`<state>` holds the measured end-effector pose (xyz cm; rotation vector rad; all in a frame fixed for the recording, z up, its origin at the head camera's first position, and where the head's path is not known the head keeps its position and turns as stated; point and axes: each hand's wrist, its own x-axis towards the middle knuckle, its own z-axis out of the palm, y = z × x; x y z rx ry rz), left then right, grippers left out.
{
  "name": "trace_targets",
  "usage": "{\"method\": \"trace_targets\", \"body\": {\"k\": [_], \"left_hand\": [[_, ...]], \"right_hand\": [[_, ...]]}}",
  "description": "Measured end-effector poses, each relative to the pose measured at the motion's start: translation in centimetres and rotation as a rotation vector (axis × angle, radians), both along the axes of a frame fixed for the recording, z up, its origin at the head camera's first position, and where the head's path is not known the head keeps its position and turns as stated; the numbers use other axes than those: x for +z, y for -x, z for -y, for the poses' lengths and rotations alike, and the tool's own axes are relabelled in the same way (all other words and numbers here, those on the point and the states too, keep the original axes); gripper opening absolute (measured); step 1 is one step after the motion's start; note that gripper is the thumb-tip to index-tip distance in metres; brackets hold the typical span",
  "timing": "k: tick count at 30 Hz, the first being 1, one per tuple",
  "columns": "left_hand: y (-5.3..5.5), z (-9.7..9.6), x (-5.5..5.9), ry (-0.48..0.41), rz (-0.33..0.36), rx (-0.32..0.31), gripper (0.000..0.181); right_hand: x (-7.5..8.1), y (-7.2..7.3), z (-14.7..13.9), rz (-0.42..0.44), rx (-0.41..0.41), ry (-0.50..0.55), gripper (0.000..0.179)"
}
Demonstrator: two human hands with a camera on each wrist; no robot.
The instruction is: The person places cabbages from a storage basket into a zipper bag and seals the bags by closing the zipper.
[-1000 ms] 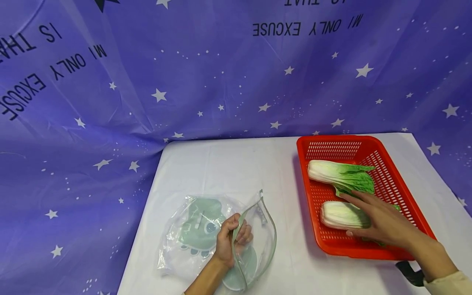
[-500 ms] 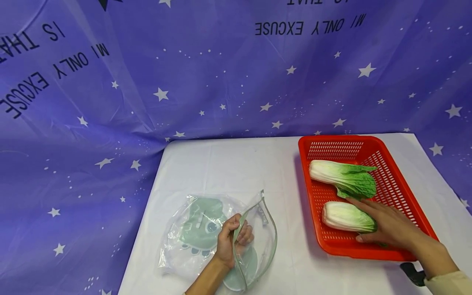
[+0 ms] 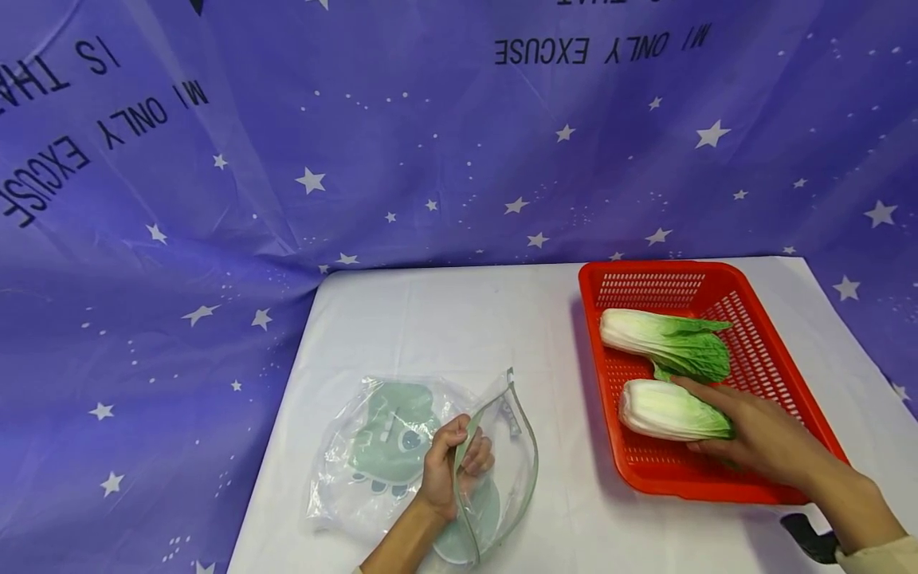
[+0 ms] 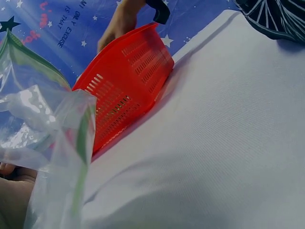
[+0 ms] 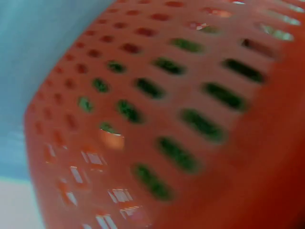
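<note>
In the head view my left hand [image 3: 439, 470] grips the edge of a clear plastic zip bag [image 3: 390, 438] with a green cartoon print. Its green-trimmed mouth stands open toward the right. My right hand [image 3: 767, 438] reaches into a red plastic basket [image 3: 601, 391] and grips the nearer napa cabbage [image 3: 667, 410] around its leafy end, thumb on the near side. A second napa cabbage [image 3: 638, 331] lies behind it in the basket. The basket wall [image 5: 267, 143] fills the right wrist view, with green leaf showing through the slots and the hand hidden.
A white cloth covers the table [image 3: 459, 327], with a purple star-printed curtain [image 3: 445, 119] behind it. A black strap [image 3: 810, 538] is by my right wrist. Some dark, striped object [image 4: 276, 19] sits at the upper right of the left wrist view.
My right hand has closed round the nearer cabbage, whose white end has shifted slightly up and left. The left hand and the bag have stayed in place.
</note>
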<state>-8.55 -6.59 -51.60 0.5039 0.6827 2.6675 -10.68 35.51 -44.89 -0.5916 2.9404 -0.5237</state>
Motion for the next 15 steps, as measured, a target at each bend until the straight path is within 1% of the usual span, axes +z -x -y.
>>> {"method": "trace_targets", "body": {"k": [3, 10, 12, 15], "left_hand": [[0.0, 0.0, 0.0, 0.007, -0.004, 0.003, 0.023], [0.0, 0.1, -0.1, 0.022, -0.016, 0.010, 0.023], [0.0, 0.1, -0.1, 0.019, -0.016, 0.011, 0.023], [0.0, 0.1, -0.1, 0.019, -0.011, 0.008, 0.022]], "right_hand": [[1.0, -0.1, 0.8, -0.014, -0.005, -0.020, 0.095], [3.4, -0.7, 2.0, -0.045, -0.031, -0.150, 0.097], [3.8, -0.9, 2.2, -0.051, -0.044, -0.165, 0.097], [4.2, -1.4, 2.3, -0.094, -0.054, -0.166, 0.096]]}}
